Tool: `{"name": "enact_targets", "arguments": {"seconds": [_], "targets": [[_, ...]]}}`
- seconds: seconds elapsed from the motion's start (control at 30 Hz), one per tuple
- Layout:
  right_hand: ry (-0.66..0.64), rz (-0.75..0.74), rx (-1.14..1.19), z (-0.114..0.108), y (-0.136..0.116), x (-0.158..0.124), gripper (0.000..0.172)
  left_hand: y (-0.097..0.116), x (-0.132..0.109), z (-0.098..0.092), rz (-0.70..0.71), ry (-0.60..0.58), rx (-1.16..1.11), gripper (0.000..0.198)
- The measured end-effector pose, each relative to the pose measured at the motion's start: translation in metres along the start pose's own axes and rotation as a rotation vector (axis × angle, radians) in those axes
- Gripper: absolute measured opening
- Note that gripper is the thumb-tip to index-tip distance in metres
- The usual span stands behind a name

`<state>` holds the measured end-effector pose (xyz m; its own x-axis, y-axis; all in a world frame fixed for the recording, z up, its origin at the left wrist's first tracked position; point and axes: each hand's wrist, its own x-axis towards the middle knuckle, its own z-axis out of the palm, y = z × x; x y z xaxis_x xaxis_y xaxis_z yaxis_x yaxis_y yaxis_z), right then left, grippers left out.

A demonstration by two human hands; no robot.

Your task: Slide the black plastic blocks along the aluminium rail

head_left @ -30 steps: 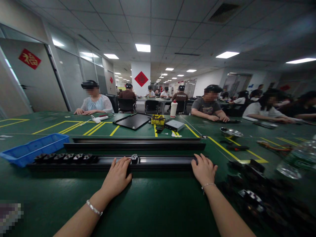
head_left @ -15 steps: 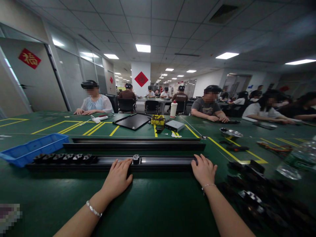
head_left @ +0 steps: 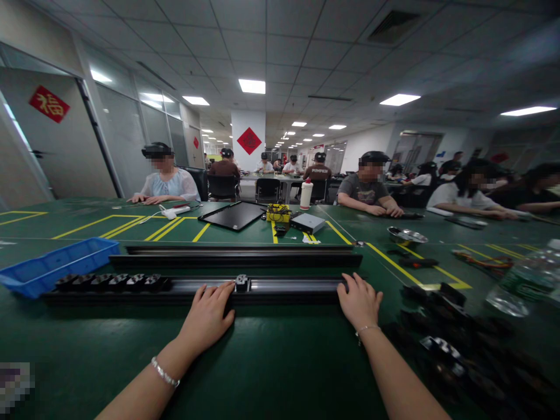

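Observation:
A long black track [head_left: 293, 297] with a silvery channel lies across the table in front of me. Several black socket-like modules [head_left: 118, 282] sit in a row at its left end. One more small module [head_left: 242, 283], black with a pale face, sits near the track's middle. My left hand [head_left: 209, 318] rests flat on the track, fingers stretched out, the fingertips beside or touching that single module. At the right end, my right hand [head_left: 359, 300] lies over the track with its fingers apart and slightly bent. Neither hand is wrapped round anything.
Behind lies a second black track [head_left: 236, 258]. A blue bin [head_left: 56, 262] stands at left. At right are a heap of black parts [head_left: 476, 350], a water bottle [head_left: 520, 286], a metal bowl [head_left: 406, 235] and loose wires [head_left: 479, 261]. People sit across the table.
The whole view has shifted very slightly. Both hands, the track and the modules keep the same places relative to each other.

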<state>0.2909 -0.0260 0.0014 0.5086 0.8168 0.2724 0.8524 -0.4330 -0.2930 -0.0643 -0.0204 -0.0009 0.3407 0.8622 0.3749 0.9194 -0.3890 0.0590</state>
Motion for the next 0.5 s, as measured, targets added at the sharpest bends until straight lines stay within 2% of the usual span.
{"name": "enact_targets", "arguments": {"seconds": [0.5], "targets": [[-0.05, 0.006, -0.016, -0.0038, -0.0016, 0.0003, 0.056, 0.0025, 0.0004, 0.0003, -0.024, -0.02, 0.01, 0.053]]}}
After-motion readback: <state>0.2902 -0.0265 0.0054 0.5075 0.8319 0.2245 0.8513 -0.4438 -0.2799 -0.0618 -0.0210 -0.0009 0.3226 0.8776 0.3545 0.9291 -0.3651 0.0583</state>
